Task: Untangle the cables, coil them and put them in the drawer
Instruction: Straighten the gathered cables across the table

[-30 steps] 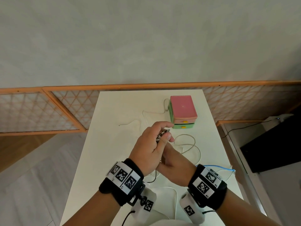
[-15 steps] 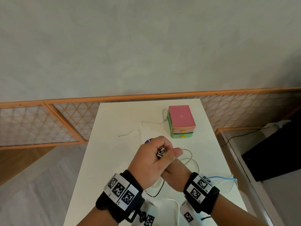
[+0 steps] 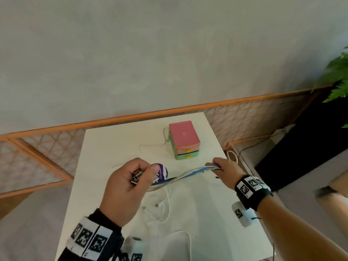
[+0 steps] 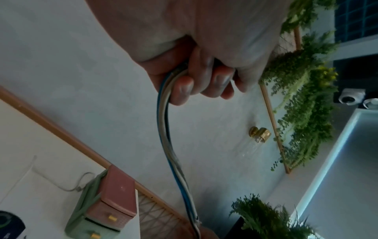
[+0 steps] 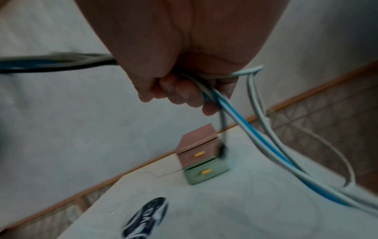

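hands (image 3: 128, 187) now apart, cables (image 3: 190, 174) stretched between

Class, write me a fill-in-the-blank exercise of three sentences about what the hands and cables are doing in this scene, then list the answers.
1. The cable bundle is stretched between the left hand and the ____ hand.
2. Both drawers of the box are ____.
3. One cable in the bundle is white, another is ____.

Answers: right; closed; blue
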`<state>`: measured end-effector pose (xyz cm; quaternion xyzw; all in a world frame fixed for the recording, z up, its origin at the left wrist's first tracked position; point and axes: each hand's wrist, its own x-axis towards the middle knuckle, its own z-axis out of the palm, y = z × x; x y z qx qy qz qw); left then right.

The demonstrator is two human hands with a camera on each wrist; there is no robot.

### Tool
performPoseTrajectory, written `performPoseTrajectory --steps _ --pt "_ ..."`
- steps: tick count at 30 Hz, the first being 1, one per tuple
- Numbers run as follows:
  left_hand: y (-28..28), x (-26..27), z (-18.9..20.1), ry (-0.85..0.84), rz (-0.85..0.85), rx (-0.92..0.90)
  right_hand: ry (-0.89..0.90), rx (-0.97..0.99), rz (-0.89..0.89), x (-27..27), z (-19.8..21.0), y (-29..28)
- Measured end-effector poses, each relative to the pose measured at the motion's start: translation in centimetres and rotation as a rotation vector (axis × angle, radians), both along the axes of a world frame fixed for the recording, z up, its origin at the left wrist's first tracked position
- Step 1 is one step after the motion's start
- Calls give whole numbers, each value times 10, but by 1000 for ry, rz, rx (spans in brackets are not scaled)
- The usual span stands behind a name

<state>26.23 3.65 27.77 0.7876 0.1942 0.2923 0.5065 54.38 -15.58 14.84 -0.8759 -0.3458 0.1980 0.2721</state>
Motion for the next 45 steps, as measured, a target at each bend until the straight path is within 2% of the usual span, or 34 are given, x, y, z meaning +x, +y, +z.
performPoseTrajectory --steps 6,11,14,19,22,25,28,30,34,36,40,42,45 --pt "4 -2 1 -6 25 1 0 -54 -92 31 -15 -33" --pt "2 0 7 16 47 52 -16 -266 -84 42 -48 -55" --pt "7 -2 7 20 74 56 -25 -297 -25 42 -63 -61" --pt "20 -6 3 116 184 118 -128 -257 3 22 -55 -51" --pt "35 -14 3 167 273 152 -127 -333 21 12 -48 -51" --pt "45 -18 0 220 351 146 50 -398 45 11 -49 -56" --pt "56 -19 -8 271 417 126 407 -315 1 17 -52 -64" --pt "60 -21 -15 290 430 107 564 -186 -127 22 -52 -72" --pt "63 -27 -26 314 429 109 834 264 -498 41 -52 -98" --pt "63 -28 -27 325 426 106 728 280 -655 54 -52 -110" --pt "67 -29 -28 340 438 127 410 134 -831 79 -67 -144" --pt "69 -30 -28 339 448 124 210 24 -951 79 -61 -158" --pt "68 -29 -28 325 458 118 71 -52 -956 78 -58 -181"
